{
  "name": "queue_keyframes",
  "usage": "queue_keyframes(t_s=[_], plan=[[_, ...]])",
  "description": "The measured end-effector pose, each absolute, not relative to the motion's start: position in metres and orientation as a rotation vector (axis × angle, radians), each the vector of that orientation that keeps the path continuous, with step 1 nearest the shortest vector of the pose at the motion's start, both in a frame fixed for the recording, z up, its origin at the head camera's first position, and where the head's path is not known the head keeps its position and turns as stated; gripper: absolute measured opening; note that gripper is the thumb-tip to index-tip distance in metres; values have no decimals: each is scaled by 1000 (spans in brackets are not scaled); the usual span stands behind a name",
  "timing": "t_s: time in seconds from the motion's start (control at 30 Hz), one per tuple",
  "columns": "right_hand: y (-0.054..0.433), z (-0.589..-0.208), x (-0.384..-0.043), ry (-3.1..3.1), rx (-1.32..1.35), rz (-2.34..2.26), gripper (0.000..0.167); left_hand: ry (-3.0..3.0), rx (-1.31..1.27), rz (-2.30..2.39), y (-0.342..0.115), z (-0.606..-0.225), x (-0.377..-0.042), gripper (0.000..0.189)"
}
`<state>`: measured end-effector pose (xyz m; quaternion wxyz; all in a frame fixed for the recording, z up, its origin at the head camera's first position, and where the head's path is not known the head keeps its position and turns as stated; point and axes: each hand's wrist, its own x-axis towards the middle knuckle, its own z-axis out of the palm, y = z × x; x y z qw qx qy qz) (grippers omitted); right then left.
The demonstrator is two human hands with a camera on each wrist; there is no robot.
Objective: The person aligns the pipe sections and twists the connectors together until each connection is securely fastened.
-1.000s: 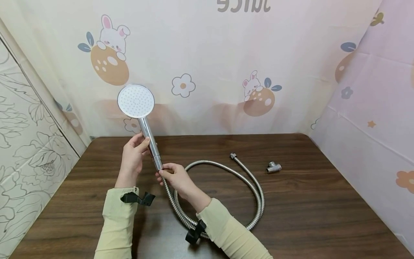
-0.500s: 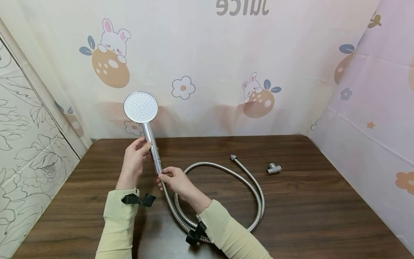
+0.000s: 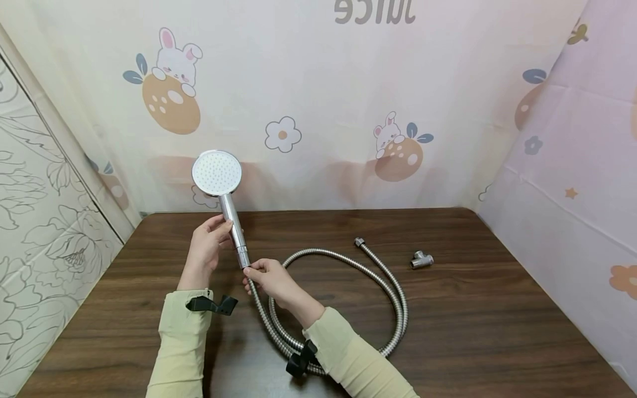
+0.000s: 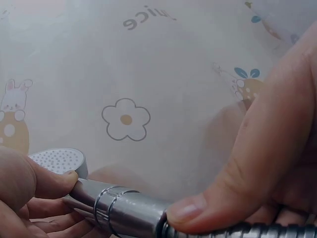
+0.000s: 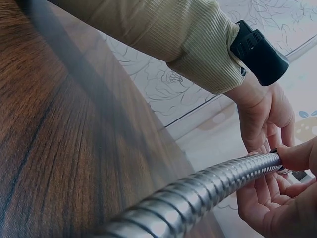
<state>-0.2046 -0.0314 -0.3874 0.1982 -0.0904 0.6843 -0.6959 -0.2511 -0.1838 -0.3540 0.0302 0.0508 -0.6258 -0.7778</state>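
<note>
A chrome handheld shower head (image 3: 217,173) with a white, dotted spray face is held up above the table, tilted. My left hand (image 3: 206,246) holds its handle between thumb and fingers. With thumb and fingers my right hand (image 3: 273,282) pinches the top of the ribbed metal shower hose (image 3: 265,312), right at the bottom of the handle. The left wrist view shows the handle's ringed collar (image 4: 111,206) meeting the hose beneath my right thumb (image 4: 198,213). In the right wrist view the hose (image 5: 198,191) runs up to both hands; the joint itself is mostly hidden by fingers.
The rest of the hose loops over the brown wooden table (image 3: 478,320), and its free end nut (image 3: 359,241) lies toward the back. A small chrome tee fitting (image 3: 421,259) sits to the right. Printed curtains (image 3: 318,72) hang behind and at the sides.
The shower head has come down and slightly right, its face now tipped farther back. Both hands keep their hold and have moved only slightly. The loop and tee fitting stay put.
</note>
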Motion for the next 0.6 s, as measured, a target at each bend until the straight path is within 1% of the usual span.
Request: queue_keyframes(t_s=[0.13, 0.4, 0.6], plan=[[-31, -388, -205, 1931, -235, -1931, 17, -1939, 186, -2390, -185, -357, -252, 45], [-30, -388, -205, 1972, -233, -1886, 21, -1980, 250, -2363, -186, -363, -255, 46], [-28, -390, -206, 2020, -254, -1851, 20, -2031, 301, -2320, -187, -367, -257, 46]])
